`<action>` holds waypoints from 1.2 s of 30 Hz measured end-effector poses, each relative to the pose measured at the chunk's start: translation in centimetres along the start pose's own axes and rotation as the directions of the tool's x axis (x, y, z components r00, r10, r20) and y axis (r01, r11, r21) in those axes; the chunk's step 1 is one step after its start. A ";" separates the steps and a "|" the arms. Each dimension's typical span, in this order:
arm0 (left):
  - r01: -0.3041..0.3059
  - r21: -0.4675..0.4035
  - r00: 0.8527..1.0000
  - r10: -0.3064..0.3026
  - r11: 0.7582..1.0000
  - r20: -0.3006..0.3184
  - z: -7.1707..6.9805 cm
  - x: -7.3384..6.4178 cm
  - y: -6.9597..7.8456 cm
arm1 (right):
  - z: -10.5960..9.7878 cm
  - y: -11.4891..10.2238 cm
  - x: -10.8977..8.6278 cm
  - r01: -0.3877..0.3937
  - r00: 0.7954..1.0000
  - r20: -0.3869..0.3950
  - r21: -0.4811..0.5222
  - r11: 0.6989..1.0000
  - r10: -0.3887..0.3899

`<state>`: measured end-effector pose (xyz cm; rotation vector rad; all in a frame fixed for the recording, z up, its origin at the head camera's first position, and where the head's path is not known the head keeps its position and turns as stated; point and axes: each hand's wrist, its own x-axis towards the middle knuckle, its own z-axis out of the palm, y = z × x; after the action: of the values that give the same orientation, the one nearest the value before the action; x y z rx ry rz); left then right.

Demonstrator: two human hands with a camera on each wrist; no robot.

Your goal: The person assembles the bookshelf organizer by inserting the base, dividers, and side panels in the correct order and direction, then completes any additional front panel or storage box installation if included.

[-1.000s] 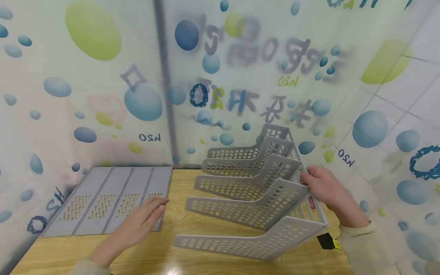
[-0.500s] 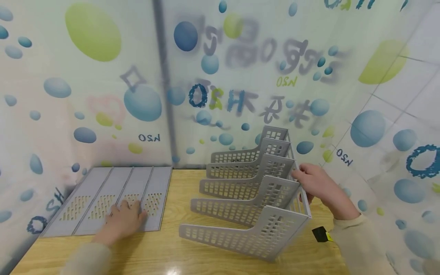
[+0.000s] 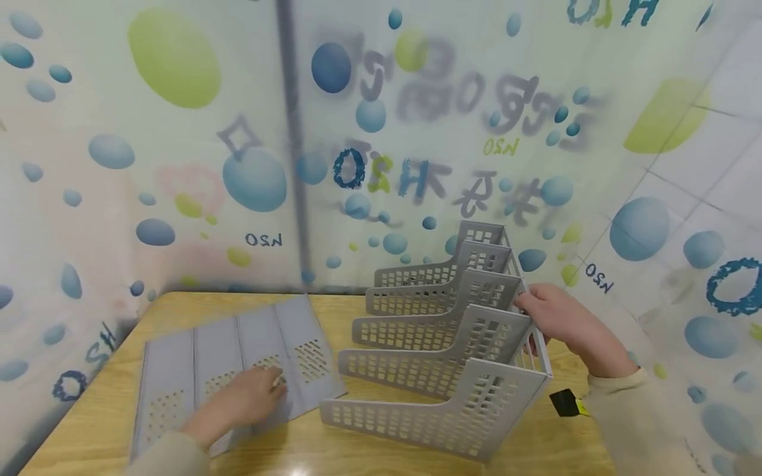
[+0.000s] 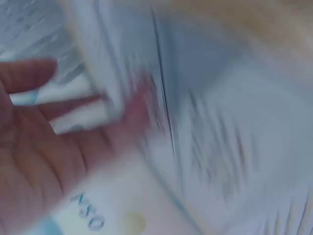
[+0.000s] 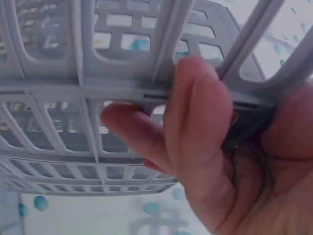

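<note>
On the right half of the table stands a grey plastic file rack point(image 3: 417, 370) with several perforated dividers. My right hand point(image 3: 556, 317) grips its slatted back; in the right wrist view, fingers point(image 5: 198, 112) curl against the bars of the rack point(image 5: 122, 90). A flat grey panel point(image 3: 217, 350), made of several joined sections with patches of slots, lies askew at the left. My left hand point(image 3: 244, 400) rests on its slotted part. In the blurred left wrist view, the fingers point(image 4: 93, 147) look mostly straight, reaching to the panel point(image 4: 230, 127), with the thumb apart from it.
The wooden table point(image 3: 286, 456) reaches back to a curtain-like wall point(image 3: 369, 132) printed with blue and green spots. A small black item with a yellow part point(image 3: 565, 402) lies right of the rack, near the right sleeve. The panel's right corner is close to the rack's front divider.
The panel has turned and slid toward me and to the right, along with my left hand. The rack turned and shifted slightly earlier, with my right hand staying on its back.
</note>
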<state>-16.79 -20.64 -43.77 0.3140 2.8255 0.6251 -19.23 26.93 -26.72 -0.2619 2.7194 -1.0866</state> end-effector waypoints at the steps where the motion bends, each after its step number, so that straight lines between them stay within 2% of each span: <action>1: -0.061 -0.022 0.998 0.062 0.998 0.014 -0.4 -0.1 0.1 | -0.3 0.0 -0.2 -0.004 1.000 0.003 -0.004 1.000 0.004; 3: -0.131 -0.007 0.991 0.131 0.991 0.037 -1.1 -0.1 -0.3 | -1.0 0.2 -0.8 -0.012 1.000 0.017 0.003 1.000 0.012; 5: -0.155 0.064 0.987 0.152 0.986 0.051 -1.3 0.1 -1.7 | -1.5 0.4 -1.2 -0.018 0.999 0.029 0.011 1.000 0.018; 8: -0.139 0.161 0.990 0.132 0.977 0.049 -0.9 0.4 -4.4 | -2.0 1.0 -1.7 -0.012 0.999 0.038 -0.007 1.000 0.012; 10: -0.131 0.162 0.991 0.127 0.978 0.038 -0.6 0.5 -5.9 | -2.3 1.5 -2.0 0.004 0.999 0.032 -0.025 1.000 -0.003; 12: -0.141 0.161 0.990 0.141 0.977 0.011 -0.5 0.4 -6.5 | -2.7 2.0 -2.3 0.029 0.999 0.022 -0.051 0.998 -0.028; 14: -0.165 0.193 0.985 0.173 0.967 -0.027 -0.3 0.3 -6.6 | -3.0 2.3 -2.6 0.049 0.999 0.017 -0.062 0.997 -0.048; 17: -0.157 0.274 0.979 0.186 0.949 -0.084 0.6 0.3 -5.5 | -3.6 2.6 -3.1 0.067 0.998 0.012 -0.070 0.995 -0.066; 22: -0.057 0.413 0.980 0.131 0.909 -0.152 2.9 0.8 -2.6 | -3.9 3.0 -3.2 0.116 0.993 0.028 -0.060 0.991 -0.115; 27: 0.039 0.544 0.966 0.107 0.838 -0.234 4.3 1.4 0.9 | -3.2 3.4 -2.5 0.195 0.978 0.084 -0.015 0.981 -0.193; 33: 0.156 0.657 0.949 0.074 0.737 -0.308 5.4 2.3 4.1 | -2.6 4.0 -1.8 0.212 0.964 0.149 0.075 0.975 -0.221; 35: 0.192 0.671 0.940 0.063 0.716 -0.337 5.8 2.6 4.6 | -2.5 4.1 -1.6 0.200 0.964 0.160 0.076 0.977 -0.210; 36: 0.207 0.668 0.935 0.055 0.715 -0.349 6.0 2.8 4.8 | -2.5 4.1 -1.4 0.194 0.965 0.165 0.073 0.978 -0.203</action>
<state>-17.09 -13.31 -47.46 0.2111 3.2854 -0.5157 -18.85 31.83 -27.57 -0.6018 2.5473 -1.1312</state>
